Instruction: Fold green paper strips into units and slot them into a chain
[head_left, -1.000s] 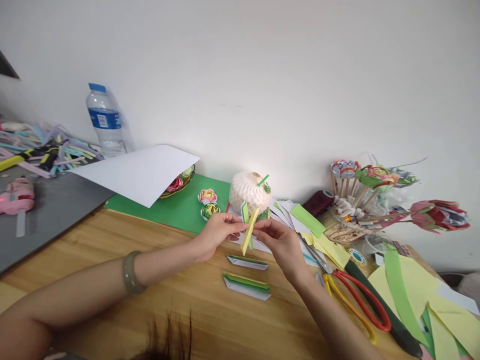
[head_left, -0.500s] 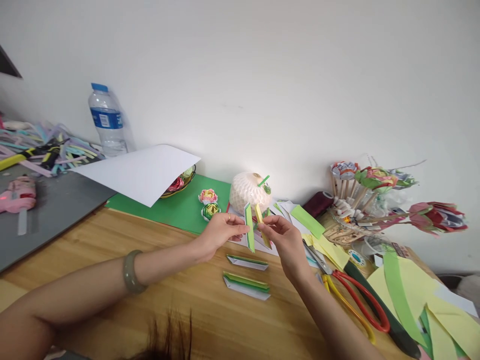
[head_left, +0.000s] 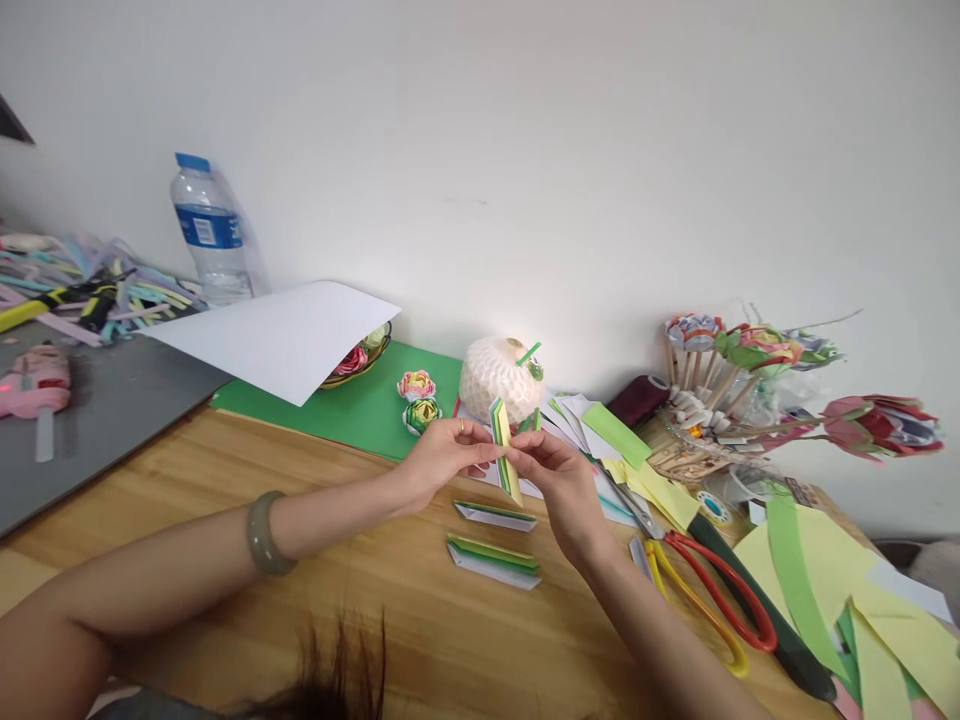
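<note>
My left hand (head_left: 453, 458) pinches a folded green paper strip (head_left: 497, 418), held upright over the table. Between the thumb and fingers of my right hand (head_left: 556, 482) is a folded yellow paper strip (head_left: 514, 486), laid against the green one. Fingertips of both hands meet at the strips. On the wood below lie two more folded strips, a narrow green-and-white one (head_left: 495, 516) and a wider yellow, green and white one (head_left: 493, 562). A white textured ball-shaped object (head_left: 491, 375) stands just behind my hands.
Scissors (head_left: 697, 570) with red and yellow handles and loose paper sheets (head_left: 817, 560) lie at right, below paper flowers (head_left: 757, 348). Two small paper flowers (head_left: 418, 400) rest on green card (head_left: 337, 420). At left are a water bottle (head_left: 210, 235) and a pink glue gun (head_left: 37, 385).
My right hand has moved left, bringing the yellow strip from beside the green strip to against it. The view has shifted slightly.
</note>
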